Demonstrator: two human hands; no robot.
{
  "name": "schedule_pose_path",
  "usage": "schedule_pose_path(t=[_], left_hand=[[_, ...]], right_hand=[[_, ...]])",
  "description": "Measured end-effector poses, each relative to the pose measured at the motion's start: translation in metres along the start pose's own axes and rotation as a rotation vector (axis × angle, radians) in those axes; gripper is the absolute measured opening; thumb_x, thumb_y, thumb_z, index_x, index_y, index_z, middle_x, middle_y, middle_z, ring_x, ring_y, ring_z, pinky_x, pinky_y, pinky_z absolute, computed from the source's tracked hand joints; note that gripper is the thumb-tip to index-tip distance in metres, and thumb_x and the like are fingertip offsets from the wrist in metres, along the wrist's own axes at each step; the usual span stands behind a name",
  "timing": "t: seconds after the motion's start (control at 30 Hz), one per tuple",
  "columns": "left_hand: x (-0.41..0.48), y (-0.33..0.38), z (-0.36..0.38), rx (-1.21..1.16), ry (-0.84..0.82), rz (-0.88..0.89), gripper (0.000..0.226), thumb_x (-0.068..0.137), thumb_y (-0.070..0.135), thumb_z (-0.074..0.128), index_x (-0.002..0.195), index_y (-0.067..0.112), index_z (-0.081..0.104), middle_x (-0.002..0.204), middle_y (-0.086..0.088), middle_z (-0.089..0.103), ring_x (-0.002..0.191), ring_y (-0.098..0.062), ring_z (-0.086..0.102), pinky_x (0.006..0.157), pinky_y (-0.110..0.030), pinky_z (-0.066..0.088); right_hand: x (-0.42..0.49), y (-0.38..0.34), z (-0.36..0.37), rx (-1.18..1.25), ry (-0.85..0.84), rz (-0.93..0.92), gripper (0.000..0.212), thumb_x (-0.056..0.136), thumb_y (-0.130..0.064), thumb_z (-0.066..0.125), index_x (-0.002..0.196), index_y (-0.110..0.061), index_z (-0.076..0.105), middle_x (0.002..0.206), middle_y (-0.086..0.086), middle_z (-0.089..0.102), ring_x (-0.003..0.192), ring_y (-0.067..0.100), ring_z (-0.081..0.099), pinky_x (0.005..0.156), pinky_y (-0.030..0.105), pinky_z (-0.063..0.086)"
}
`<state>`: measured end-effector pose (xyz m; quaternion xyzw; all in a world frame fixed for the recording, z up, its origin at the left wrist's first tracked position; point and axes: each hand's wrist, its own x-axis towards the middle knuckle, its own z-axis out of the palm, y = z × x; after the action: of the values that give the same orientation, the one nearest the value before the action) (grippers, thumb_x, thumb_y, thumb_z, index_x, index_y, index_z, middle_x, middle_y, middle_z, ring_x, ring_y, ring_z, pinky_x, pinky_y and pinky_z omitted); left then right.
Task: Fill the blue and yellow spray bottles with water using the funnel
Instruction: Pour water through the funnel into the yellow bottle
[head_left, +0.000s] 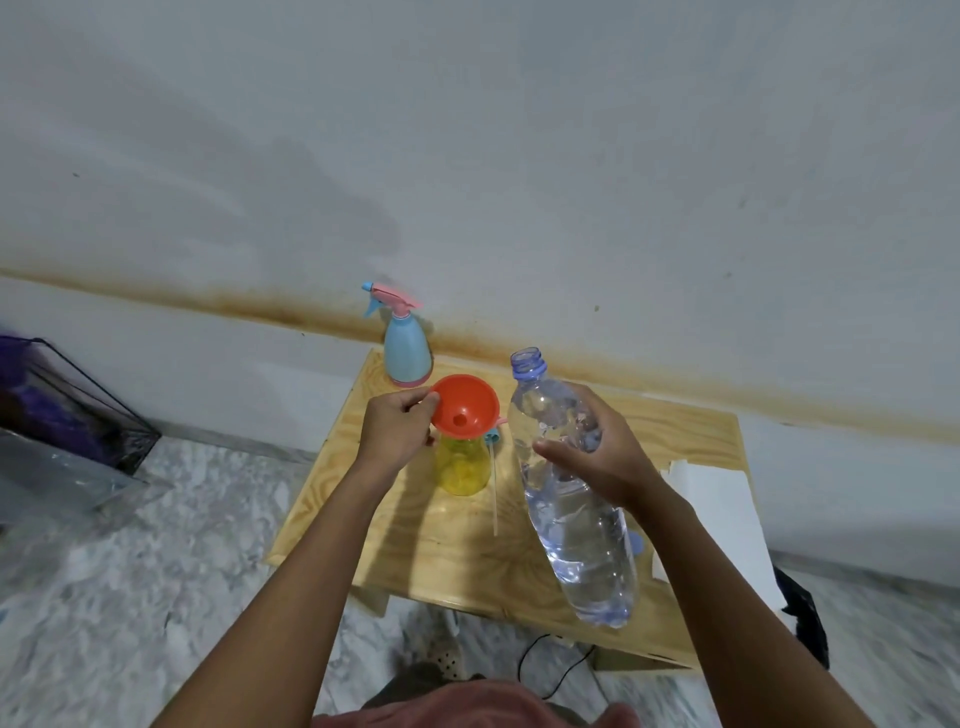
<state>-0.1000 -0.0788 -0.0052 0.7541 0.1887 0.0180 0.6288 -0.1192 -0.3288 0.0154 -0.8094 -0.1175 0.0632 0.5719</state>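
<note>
My left hand (397, 426) pinches the funnel (465, 405) atop the yellow spray bottle (462, 467). At its three o'clock, my right hand (592, 457) has its fingers clamped round the uncapped water bottle (576, 509).

Hidden and cut off

The neck of the yellow spray bottle (464, 470) lay hidden under the funnel (465, 402), a small blue object (637, 544) showed only as a sliver behind the water bottle (582, 545), and the glass tank (67, 415) ran off the left edge, its contents blurred.
</note>
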Motion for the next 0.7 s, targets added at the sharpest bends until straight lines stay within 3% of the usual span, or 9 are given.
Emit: schedule_pose_path(t=[0.1, 0.27, 0.43, 0.5, 0.57, 0.63, 0.7], left_hand=[[0.002, 0.0, 0.0, -0.015, -0.014, -0.005, 0.024, 0.097, 0.015, 0.062, 0.117, 0.008, 0.072, 0.082, -0.002, 0.068, 0.043, -0.004, 0.057, 0.053, -0.024, 0.057], [0.005, 0.0, 0.0, -0.012, -0.018, -0.033, 0.025, 0.097, 0.016, 0.062, 0.117, 0.005, 0.071, 0.08, -0.002, 0.067, 0.039, -0.007, 0.056, 0.058, -0.031, 0.06], [0.007, 0.0, 0.001, -0.008, -0.019, -0.042, 0.025, 0.097, 0.016, 0.062, 0.117, 0.004, 0.071, 0.078, 0.0, 0.066, 0.038, -0.007, 0.057, 0.065, -0.037, 0.061], [0.006, 0.0, 0.001, -0.009, -0.023, -0.043, 0.025, 0.097, 0.016, 0.061, 0.117, 0.005, 0.071, 0.076, 0.001, 0.066, 0.038, -0.005, 0.056, 0.07, -0.041, 0.062], [0.006, 0.001, 0.0, -0.006, -0.027, -0.041, 0.024, 0.098, 0.017, 0.061, 0.117, 0.006, 0.071, 0.077, 0.001, 0.066, 0.038, -0.004, 0.056, 0.072, -0.041, 0.062], [0.005, 0.002, 0.0, -0.001, -0.029, -0.036, 0.024, 0.098, 0.018, 0.061, 0.117, 0.008, 0.071, 0.08, 0.001, 0.068, 0.04, -0.006, 0.058, 0.07, -0.038, 0.062], [0.005, 0.002, 0.0, -0.004, -0.028, -0.038, 0.024, 0.098, 0.018, 0.061, 0.117, 0.008, 0.071, 0.081, 0.001, 0.069, 0.041, -0.006, 0.058, 0.07, -0.038, 0.061]], right_hand=[[0.0, 0.001, 0.002, -0.031, -0.049, 0.046, 0.053, 0.075, -0.038, 0.084, 0.119, -0.045, 0.057, 0.107, -0.02, 0.071, 0.097, 0.003, 0.07, 0.081, 0.022, 0.056], [0.001, -0.002, 0.007, -0.061, -0.121, 0.109, 0.044, 0.078, -0.037, 0.079, 0.113, -0.048, 0.054, 0.101, -0.032, 0.069, 0.092, -0.004, 0.068, 0.073, 0.009, 0.051], [0.004, -0.003, 0.009, -0.093, -0.178, 0.156, 0.05, 0.074, -0.055, 0.077, 0.115, -0.051, 0.048, 0.102, -0.032, 0.062, 0.091, -0.009, 0.063, 0.082, 0.02, 0.05], [0.005, -0.005, 0.009, -0.105, -0.203, 0.167, 0.066, 0.072, -0.06, 0.074, 0.128, -0.044, 0.042, 0.113, -0.031, 0.053, 0.097, -0.009, 0.056, 0.085, 0.02, 0.046], [0.008, -0.004, 0.009, -0.121, -0.221, 0.178, 0.083, 0.073, -0.064, 0.074, 0.142, -0.031, 0.043, 0.125, -0.018, 0.058, 0.104, -0.001, 0.058, 0.091, 0.023, 0.047], [0.01, -0.007, 0.006, -0.163, -0.241, 0.186, 0.074, 0.085, -0.046, 0.073, 0.146, -0.018, 0.041, 0.11, -0.024, 0.056, 0.091, -0.005, 0.057, 0.078, 0.008, 0.045], [0.011, -0.013, 0.006, -0.198, -0.282, 0.196, 0.066, 0.09, -0.033, 0.069, 0.146, -0.014, 0.041, 0.101, -0.025, 0.048, 0.081, -0.005, 0.052, 0.065, 0.003, 0.043]])
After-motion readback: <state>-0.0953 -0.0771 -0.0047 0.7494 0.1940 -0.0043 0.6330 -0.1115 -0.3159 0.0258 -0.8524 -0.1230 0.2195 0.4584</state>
